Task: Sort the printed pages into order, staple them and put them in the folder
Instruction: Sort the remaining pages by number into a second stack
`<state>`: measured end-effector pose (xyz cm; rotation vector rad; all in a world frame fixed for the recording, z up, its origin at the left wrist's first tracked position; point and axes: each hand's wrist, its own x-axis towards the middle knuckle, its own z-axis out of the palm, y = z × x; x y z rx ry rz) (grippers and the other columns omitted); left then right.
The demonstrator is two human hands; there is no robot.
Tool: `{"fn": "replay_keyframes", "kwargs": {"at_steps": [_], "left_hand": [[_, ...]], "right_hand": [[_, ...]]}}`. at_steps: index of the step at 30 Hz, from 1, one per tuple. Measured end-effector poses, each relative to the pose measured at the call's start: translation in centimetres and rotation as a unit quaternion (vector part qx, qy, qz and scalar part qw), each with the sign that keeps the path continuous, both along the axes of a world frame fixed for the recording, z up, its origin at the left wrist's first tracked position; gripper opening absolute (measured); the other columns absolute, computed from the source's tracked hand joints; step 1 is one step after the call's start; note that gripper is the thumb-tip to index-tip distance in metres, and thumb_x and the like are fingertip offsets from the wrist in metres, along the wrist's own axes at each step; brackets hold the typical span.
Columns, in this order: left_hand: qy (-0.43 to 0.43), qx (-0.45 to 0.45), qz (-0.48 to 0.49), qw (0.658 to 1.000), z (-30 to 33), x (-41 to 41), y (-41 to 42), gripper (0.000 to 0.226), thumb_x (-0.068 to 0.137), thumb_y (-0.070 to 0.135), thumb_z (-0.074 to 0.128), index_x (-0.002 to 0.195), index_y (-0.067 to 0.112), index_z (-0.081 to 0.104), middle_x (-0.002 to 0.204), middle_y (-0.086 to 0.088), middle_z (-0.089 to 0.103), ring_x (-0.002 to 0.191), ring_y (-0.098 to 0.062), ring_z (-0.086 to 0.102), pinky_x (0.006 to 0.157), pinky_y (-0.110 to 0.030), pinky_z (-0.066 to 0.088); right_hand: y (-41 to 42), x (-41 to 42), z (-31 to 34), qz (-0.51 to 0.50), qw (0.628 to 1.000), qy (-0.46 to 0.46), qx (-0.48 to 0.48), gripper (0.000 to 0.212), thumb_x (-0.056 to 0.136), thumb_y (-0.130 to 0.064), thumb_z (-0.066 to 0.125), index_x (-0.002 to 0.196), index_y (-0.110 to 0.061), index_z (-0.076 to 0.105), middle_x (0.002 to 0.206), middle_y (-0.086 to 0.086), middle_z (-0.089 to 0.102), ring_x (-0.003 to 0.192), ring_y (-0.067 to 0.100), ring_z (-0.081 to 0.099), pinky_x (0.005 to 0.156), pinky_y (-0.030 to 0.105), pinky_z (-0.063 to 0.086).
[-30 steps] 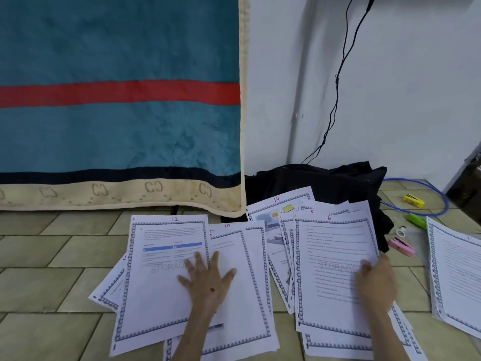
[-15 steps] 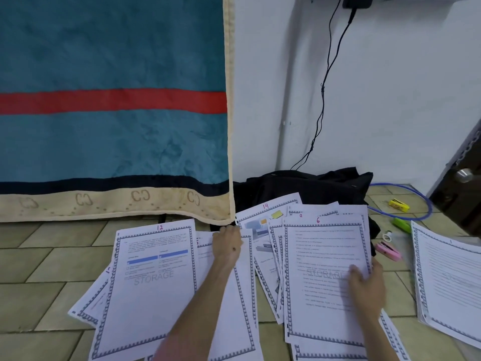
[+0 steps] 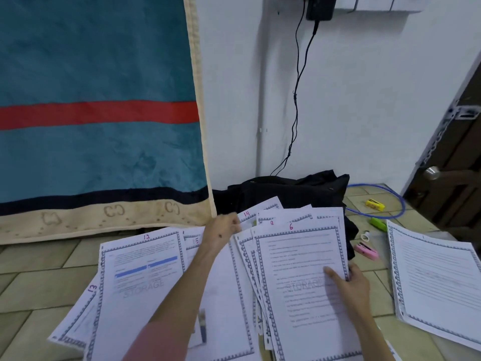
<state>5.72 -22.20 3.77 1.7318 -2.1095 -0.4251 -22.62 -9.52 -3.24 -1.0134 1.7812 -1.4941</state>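
You get soft, even indoor light with no hard glare; the white wall (image 3: 364,100) reads bright and flat. Shadows stay faint, darkest around the black cloth (image 3: 286,191) at the wall's foot. Your wide lens bows straight lines near the edges: the blanket (image 3: 91,74) border and the door (image 3: 463,152) frame lean. Motion blur smears your left hand (image 3: 221,230) and forearm, and print on the pages (image 3: 299,269) is soft, mostly unreadable.
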Motion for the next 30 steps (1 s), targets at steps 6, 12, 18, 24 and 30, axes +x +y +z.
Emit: {"fn": "replay_keyframes", "kwargs": {"at_steps": [6, 12, 18, 24, 30], "left_hand": [[0.097, -0.045, -0.035, 0.994, 5.7, -2.0, -2.0, 0.008, 0.088, 0.017, 0.059, 0.091, 0.016, 0.066, 0.087, 0.003, 0.069, 0.084, -0.016, 0.062, 0.075, -0.029, 0.046], [0.191, 0.052, -0.105, 0.975, 6.9, -4.3, -1.8, 0.012, 0.081, 0.022, 0.071, 0.090, 0.014, 0.070, 0.093, -0.002, 0.072, 0.081, -0.004, 0.062, 0.074, -0.017, 0.047], [0.188, 0.087, -0.120, 0.971, 6.4, -5.3, -1.3, 0.016, 0.079, 0.018, 0.073, 0.093, 0.010, 0.071, 0.093, -0.001, 0.072, 0.081, -0.002, 0.062, 0.074, -0.013, 0.046], [0.212, 0.104, -0.117, 0.965, 6.3, -3.8, -1.1, 0.013, 0.078, 0.020, 0.074, 0.089, 0.014, 0.072, 0.084, 0.005, 0.071, 0.081, -0.001, 0.063, 0.081, -0.027, 0.052], [0.290, 0.047, -0.044, 0.955, 5.9, -1.6, 0.5, 0.019, 0.091, 0.031, 0.057, 0.107, 0.023, 0.066, 0.098, 0.012, 0.067, 0.095, -0.004, 0.060, 0.073, -0.010, 0.050]], "right_hand": [[0.6, -1.3, 0.3, 0.082, 0.992, -0.093, 0.010, 0.023, 0.076, -0.004, 0.073, 0.097, -0.012, 0.068, 0.080, -0.007, 0.076, 0.072, 0.006, 0.071, 0.059, 0.016, 0.055], [0.0, -0.4, 0.7, 0.163, 0.985, 0.003, 0.064, 0.019, 0.064, -0.019, 0.085, 0.081, -0.015, 0.075, 0.080, 0.002, 0.076, 0.075, 0.014, 0.071, 0.061, 0.021, 0.053], [-2.7, 4.3, 2.3, 0.208, 0.971, 0.110, 0.038, 0.048, 0.056, -0.063, 0.076, 0.095, -0.035, 0.072, 0.106, -0.013, 0.070, 0.109, 0.012, 0.060, 0.098, 0.038, 0.047], [-4.2, 7.0, 2.6, 0.243, 0.969, 0.045, 0.012, 0.010, 0.076, -0.021, 0.076, 0.084, -0.027, 0.073, 0.132, -0.017, 0.038, 0.120, 0.003, 0.041, 0.095, 0.027, 0.039], [-4.6, 7.0, 2.3, 0.202, 0.978, -0.046, 0.021, 0.019, 0.079, -0.011, 0.073, 0.062, -0.009, 0.065, 0.054, -0.009, 0.063, 0.055, 0.013, 0.060, 0.051, 0.020, 0.047]]}}
